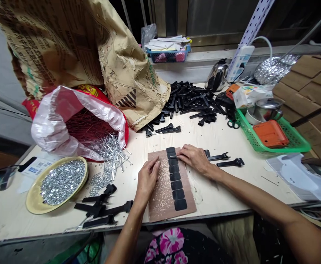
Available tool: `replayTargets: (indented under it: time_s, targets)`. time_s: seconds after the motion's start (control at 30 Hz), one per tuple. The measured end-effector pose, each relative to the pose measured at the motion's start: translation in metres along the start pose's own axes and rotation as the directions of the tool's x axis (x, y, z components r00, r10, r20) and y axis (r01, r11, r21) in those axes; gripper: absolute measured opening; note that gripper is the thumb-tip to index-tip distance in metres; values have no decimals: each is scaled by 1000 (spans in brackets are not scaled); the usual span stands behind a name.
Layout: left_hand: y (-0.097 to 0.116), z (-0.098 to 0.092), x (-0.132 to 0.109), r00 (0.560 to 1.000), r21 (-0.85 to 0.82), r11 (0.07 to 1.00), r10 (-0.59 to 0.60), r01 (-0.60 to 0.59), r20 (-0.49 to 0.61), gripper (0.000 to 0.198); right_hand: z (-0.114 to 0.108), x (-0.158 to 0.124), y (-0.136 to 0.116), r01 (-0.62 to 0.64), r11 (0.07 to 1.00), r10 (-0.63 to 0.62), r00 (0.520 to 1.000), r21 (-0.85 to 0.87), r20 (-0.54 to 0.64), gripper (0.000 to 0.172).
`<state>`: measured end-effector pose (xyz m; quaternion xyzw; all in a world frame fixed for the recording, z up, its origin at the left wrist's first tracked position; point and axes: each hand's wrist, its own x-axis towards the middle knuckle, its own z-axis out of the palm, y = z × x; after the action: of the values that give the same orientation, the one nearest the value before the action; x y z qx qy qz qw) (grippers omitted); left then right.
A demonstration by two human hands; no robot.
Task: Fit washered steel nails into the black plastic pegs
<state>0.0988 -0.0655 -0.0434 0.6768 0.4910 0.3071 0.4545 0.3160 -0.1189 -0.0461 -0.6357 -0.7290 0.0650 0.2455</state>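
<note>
A brown board point(163, 205) with many pale specks lies at the table's front edge. Down its right part runs a column of several black rounded squares point(176, 185). My right hand point(195, 157) reaches over the board's upper right side, its fingertips closed on one end of a short silver pin point(173, 157) that lies across an upper square. At the board's left edge is my left hand point(148, 178), thumb and fingers pressed together; anything between them is too small to make out. Black plastic handle-like pieces point(230, 162) lie right of my right hand, and more point(102, 211) lie left of my left forearm.
A yellow bowl point(85, 174) of metal washers stands at left, beside loose silver rods point(112, 152) spilling from a white-lined sack point(49, 121). Behind, a heap of black pieces point(193, 97) adjoins a paper sack point(133, 73). Right are scissors point(233, 124) and a green basket point(292, 146).
</note>
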Motion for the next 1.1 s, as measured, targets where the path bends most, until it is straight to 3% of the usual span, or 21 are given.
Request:
replayTargets:
  time_s: [0.13, 0.27, 0.3, 0.4, 0.47, 0.57, 0.6, 0.7, 0.77, 0.83, 0.87, 0.9, 1.0, 1.1]
  targets:
    - [-6, 6, -4, 996, 213, 974, 82, -74, -31, 37, 4, -4, 10, 146, 988, -144, 988, -43, 49, 25]
    - [-9, 13, -8, 990, 277, 957, 113, -85, -86, 39, 2, -15, 9, 419, 908, -417, 894, 20, 167, 30]
    - [-9, 15, -8, 988, 278, 957, 116, -83, -103, 39, 0, -16, 9, 430, 902, -429, 887, 36, 171, 29]
    - [-9, 17, -10, 982, 286, 956, 117, -71, -148, 40, -3, -15, 12, 297, 954, -299, 950, 33, 93, 27]
    - [-8, 18, -11, 980, 297, 953, 113, -60, -164, 40, -3, -18, 9, 272, 962, -273, 959, 28, 75, 27]
    - [-8, 19, -11, 980, 298, 954, 100, -45, -173, 40, -2, -25, 1, 510, 852, -524, 828, 118, 200, 30]
    - [-8, 19, -11, 980, 296, 954, 96, -41, -176, 40, -3, -25, 0, 516, 846, -533, 821, 134, 204, 30]
    - [-8, 20, -10, 977, 298, 954, 99, -38, -190, 41, -8, -20, 3, 306, 947, -315, 942, 97, 111, 34]
    - [-9, 20, -10, 975, 298, 954, 104, -42, -196, 40, -11, -17, 6, 266, 960, -275, 955, 90, 108, 37]
    - [-10, 21, -9, 976, 292, 956, 99, -39, -196, 40, -13, -16, 8, 432, 883, -466, 852, 182, 238, 35]
    - [-10, 21, -9, 976, 290, 956, 97, -37, -195, 40, -13, -15, 9, 464, 859, -510, 819, 219, 264, 33]
    - [-10, 21, -9, 977, 290, 956, 94, -35, -193, 40, -13, -14, 11, 459, 857, -511, 816, 234, 270, 31]
    - [-8, 22, -8, 976, 302, 953, 89, -26, -197, 41, -13, -10, 15, 305, 939, -334, 919, 161, 209, 33]
    - [-7, 22, -8, 976, 318, 948, 94, -28, -194, 41, -12, -14, 13, 374, 922, -387, 891, 100, 236, 35]
